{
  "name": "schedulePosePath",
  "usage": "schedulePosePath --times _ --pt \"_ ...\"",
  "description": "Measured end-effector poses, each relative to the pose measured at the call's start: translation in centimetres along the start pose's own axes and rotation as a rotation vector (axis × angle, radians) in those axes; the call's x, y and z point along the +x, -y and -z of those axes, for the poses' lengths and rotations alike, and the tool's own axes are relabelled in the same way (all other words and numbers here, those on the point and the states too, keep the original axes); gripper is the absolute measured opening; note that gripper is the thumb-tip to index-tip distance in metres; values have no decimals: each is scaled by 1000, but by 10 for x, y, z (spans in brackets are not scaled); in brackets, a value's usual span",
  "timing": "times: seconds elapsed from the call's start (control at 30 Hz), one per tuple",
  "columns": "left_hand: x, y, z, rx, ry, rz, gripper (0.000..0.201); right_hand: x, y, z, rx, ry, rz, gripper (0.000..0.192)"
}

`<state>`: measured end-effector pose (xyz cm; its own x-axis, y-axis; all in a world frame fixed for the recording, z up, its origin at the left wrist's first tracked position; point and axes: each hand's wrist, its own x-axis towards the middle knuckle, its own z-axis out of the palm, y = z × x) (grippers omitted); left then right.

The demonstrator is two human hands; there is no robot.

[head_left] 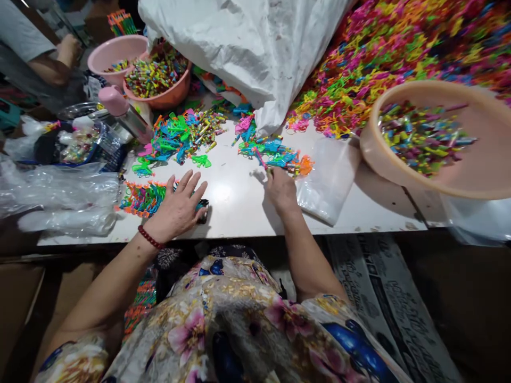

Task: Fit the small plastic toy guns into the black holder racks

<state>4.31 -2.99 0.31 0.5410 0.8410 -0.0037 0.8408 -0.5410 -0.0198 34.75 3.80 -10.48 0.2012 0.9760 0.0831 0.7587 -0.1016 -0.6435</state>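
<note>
Head view: left hand [178,205], fingers spread flat, rests on a row of coloured plastic pieces [141,198] at 9 o'clock on the desk [239,205]. Right hand [281,189] pinches a piece from the 12 o'clock pile [275,151]. Risk: a sleeve or wrist could scatter the row.

The right hand [280,190] hides what its fingertips pinch. The peach basin [435,175] at right is motion-blurred. At upper left, a co-worker's arm [51,66] is cut off by the frame's edge.
</note>
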Motion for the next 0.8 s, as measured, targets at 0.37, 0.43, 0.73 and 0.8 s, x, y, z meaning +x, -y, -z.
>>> schedulePosePath --times 0.37,0.43,0.73,0.8 --pt "-16 15 2 4 67 -31 60 -35 73 -69 919 540 -41 26" --pt "-20 18 3 9 75 -44 62 -39 82 -78 935 602 26 24" --pt "-25 25 -2 -63 -8 -68 81 -54 116 -102 349 627 348 28" --pt "-25 25 -2 -85 -17 -68 85 -56 120 -105 292 651 378 29"
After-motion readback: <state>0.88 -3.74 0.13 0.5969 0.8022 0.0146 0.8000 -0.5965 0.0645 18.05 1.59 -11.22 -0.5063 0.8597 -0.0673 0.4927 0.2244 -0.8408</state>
